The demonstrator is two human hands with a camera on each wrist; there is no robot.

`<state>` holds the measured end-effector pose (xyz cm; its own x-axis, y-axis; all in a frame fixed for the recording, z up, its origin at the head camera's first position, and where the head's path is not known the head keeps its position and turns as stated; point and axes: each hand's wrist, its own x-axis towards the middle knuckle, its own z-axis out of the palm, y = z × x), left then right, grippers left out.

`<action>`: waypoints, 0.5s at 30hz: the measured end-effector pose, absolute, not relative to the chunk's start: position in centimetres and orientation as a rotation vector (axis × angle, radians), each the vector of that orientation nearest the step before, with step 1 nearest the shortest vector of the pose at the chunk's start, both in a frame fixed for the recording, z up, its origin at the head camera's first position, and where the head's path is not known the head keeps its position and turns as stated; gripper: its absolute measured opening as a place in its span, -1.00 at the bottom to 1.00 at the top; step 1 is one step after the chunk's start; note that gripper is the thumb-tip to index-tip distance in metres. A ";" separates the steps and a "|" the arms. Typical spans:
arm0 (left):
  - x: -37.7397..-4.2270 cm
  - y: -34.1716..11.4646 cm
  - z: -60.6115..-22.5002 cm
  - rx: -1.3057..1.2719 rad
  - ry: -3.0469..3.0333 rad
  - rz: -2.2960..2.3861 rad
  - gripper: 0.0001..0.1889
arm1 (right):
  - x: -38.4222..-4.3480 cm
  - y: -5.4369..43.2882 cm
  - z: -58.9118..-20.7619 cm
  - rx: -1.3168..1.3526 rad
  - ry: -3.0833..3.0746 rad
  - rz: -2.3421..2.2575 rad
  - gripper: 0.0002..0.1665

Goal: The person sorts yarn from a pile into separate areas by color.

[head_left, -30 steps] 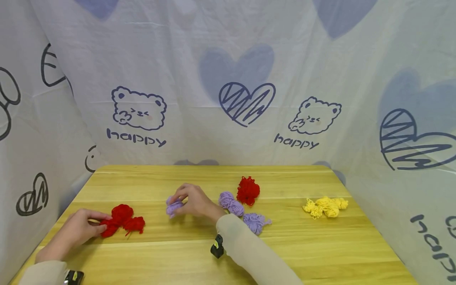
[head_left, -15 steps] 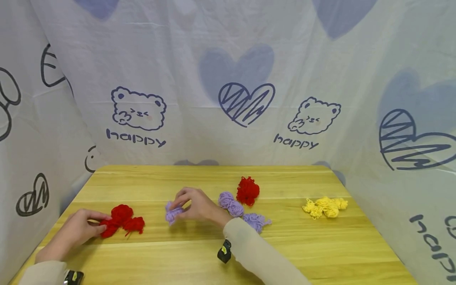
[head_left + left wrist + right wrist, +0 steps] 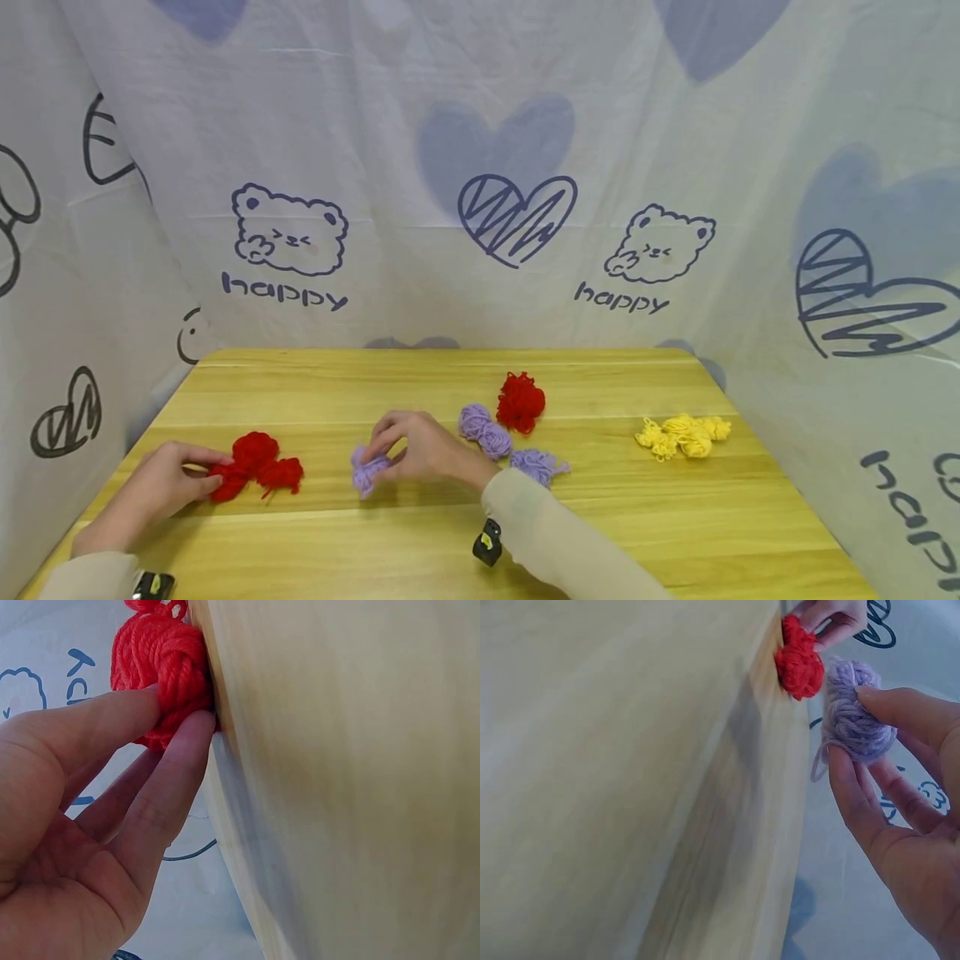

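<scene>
At the left of the table, my left hand (image 3: 168, 482) pinches one end of a red yarn bundle (image 3: 255, 454) between thumb and fingers. In the left wrist view, the fingertips press on the wound strands of the red yarn (image 3: 161, 656), close to the wooden surface. My right hand (image 3: 423, 450) holds a small purple yarn skein (image 3: 365, 473) by thumb and fingertips, to the right of the red bundle. A loose loop hangs from this purple skein (image 3: 859, 712) in the right wrist view, which shows it raised off the wood.
Beyond my right forearm lie a twisted purple skein (image 3: 485, 431), another purple skein (image 3: 536, 467) partly behind the sleeve, and a red yarn bundle (image 3: 521, 402). Yellow yarn (image 3: 686, 436) lies farther right on the wooden table (image 3: 420, 550). A printed curtain (image 3: 405, 250) surrounds the table.
My right hand has moved toward the front of the table with the purple skein, which has turned a little. My left hand keeps its hold on the red yarn, nearly still.
</scene>
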<state>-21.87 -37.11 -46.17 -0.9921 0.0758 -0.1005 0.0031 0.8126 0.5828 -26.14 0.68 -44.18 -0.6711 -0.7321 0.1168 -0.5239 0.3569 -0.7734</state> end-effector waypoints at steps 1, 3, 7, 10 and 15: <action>-21.8 -37.1 -46.2 0.061 2.877 0.924 -0.69 | -26.0 0.7 -44.3 -1.128 2.370 -1.203 -0.74; -21.7 -37.1 -46.1 0.060 2.876 0.928 -0.69 | -25.7 0.7 -44.4 -1.142 2.372 -1.186 -0.74; -21.7 -37.1 -46.1 0.059 2.879 0.938 -0.69 | -25.2 0.8 -44.5 -1.152 2.358 -1.175 -0.72; -21.7 -37.1 -46.1 0.057 2.878 0.941 -0.69 | -24.8 0.9 -44.8 -1.140 2.345 -1.173 -0.72; -21.7 -37.0 -46.1 0.037 2.871 0.944 -0.68 | -24.4 1.0 -45.7 -1.187 2.418 -1.105 -0.72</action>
